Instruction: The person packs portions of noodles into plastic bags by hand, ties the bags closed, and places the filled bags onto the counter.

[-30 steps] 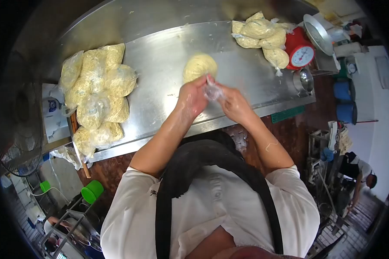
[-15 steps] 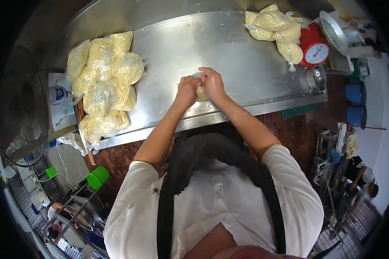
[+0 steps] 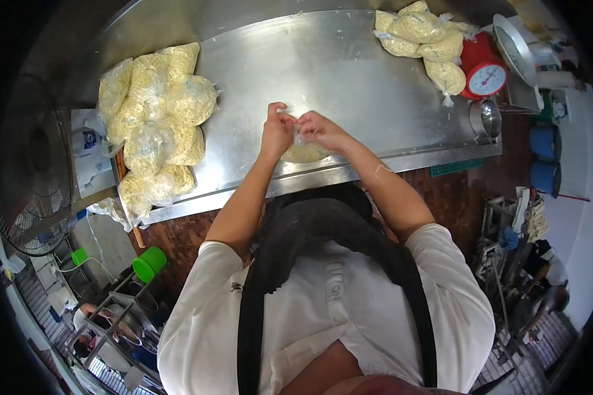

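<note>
A clear plastic bag of noodles (image 3: 305, 154) rests on the steel table (image 3: 257, 72) near its front edge. My left hand (image 3: 278, 130) is closed at the bag's gathered neck, thumb and fingers pinched together and one finger raised and bent. Facing it, my right hand (image 3: 320, 130) pinches the same neck, its fingertips meeting those of the left. Just what each fingertip grips is too small to make out. Both hands sit above the bag's body, which bulges toward me below them.
Stacked noodle bags (image 3: 155, 108) cover the table's left side. At the far right are smaller noodle bags (image 3: 422, 39), a red dial scale (image 3: 482, 66) with a metal pan, and a steel bowl (image 3: 485, 118). A fan (image 3: 33, 164) stands left. Other people are in the background.
My left hand has moved slightly left and up, with a finger now raised. My right hand has turned its fingers inward and come lower. More of the noodle bag shows beneath them.
</note>
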{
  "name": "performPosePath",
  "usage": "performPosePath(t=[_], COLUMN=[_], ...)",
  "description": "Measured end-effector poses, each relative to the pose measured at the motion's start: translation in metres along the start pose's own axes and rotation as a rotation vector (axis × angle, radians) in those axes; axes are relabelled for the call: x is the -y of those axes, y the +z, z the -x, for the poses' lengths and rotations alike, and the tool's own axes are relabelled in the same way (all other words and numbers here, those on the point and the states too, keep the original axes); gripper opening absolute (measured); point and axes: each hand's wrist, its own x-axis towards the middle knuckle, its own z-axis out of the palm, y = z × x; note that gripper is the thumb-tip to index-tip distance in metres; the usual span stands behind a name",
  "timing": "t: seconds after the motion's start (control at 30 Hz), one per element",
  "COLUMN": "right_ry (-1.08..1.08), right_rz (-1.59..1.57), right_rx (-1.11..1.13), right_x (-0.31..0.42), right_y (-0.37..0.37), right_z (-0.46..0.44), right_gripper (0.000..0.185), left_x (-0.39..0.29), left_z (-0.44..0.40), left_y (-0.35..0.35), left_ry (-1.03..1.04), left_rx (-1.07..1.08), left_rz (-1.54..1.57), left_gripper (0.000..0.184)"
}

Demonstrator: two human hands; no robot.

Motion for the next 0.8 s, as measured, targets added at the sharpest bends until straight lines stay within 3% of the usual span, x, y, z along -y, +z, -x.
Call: performPosePath(t=[0.07,0.17,0.2,0.3,0.47,0.57,0.67,0.77,0.8], right_ry=[-0.011,0.070,0.065,0.050,0.171,0.110,0.184,0.272,0.236], right_rz=[0.043,0.100,0.131,0.164,-0.024,0.127,-0.110,-0.419,-0.356], right_rx=[0.036,-0.046,-0.038,-0.034,-0.044,-0.054,0.009,0.246,0.275], right_x=[-0.008,0.005,0.005,0.007,0.001,0.004,-0.007,0.006,0.013], right_y=[-0.001,-0.002,0.000,0.000,0.001,-0.001,-0.006,-0.022,-0.021], right_z=[0.005,0.010,0.012,0.009,0.006,0.005,-0.002,-0.002,0.000], right_gripper=[0.034,0.032,0.033,0.032,0.029,0.030,0.033,0.035,0.035], left_x=[-0.002,0.001,-0.009,-0.014,-0.019,-0.015,-0.017,-0.002,-0.002], left_z=[0.007,0.031,0.038,0.042,0.045,0.039,0.030,0.021,0.021], left_y=[0.000,0.001,0.000,0.000,-0.004,-0.004,0.000,0.010,0.011], left_ry=[-0.043,-0.005,0.077,0.049,-0.106,-0.169,-0.142,-0.076,-0.056], left_rx=[0.107,-0.050,-0.025,0.017,0.005,0.046,0.053,0.000,-0.023], left_rz=[0.022,-0.058,-0.138,-0.239,-0.027,-0.092,-0.150,-0.075,-0.034], left_gripper=[0.026,0.023,0.022,0.024,0.019,0.019,0.019,0.019,0.019])
